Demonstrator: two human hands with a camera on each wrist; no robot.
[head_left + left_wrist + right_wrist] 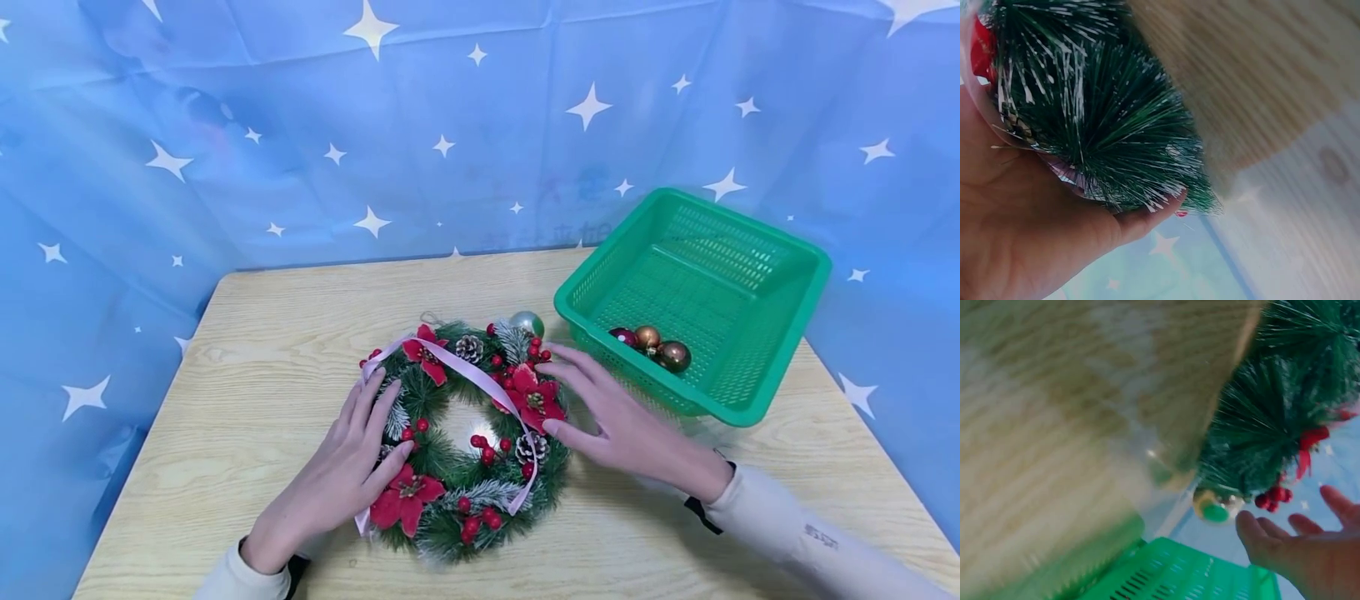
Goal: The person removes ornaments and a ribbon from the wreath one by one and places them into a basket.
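Note:
A green pine wreath (450, 467) lies flat on the wooden table, with red poinsettias, berries, pinecones and frosted sprigs. A pale pink ribbon (480, 379) runs loosely over its top, from the upper left to the lower right. My left hand (337, 475) rests on the wreath's left side, fingers extended over the greenery and ribbon. At the right side, my right hand (622, 417) has its fingers spread beside the red poinsettia and berries, touching the edge or very near it. A silvery ball ornament (527, 324) sits at the wreath's upper right edge.
To the right stands a green plastic basket (813, 283), tilted in view, close to my right forearm. Inside are a brown ball (673, 357), a copper ball (647, 337) and a dark red ball (623, 337). A blue star-patterned cloth (420, 108) hangs behind the table.

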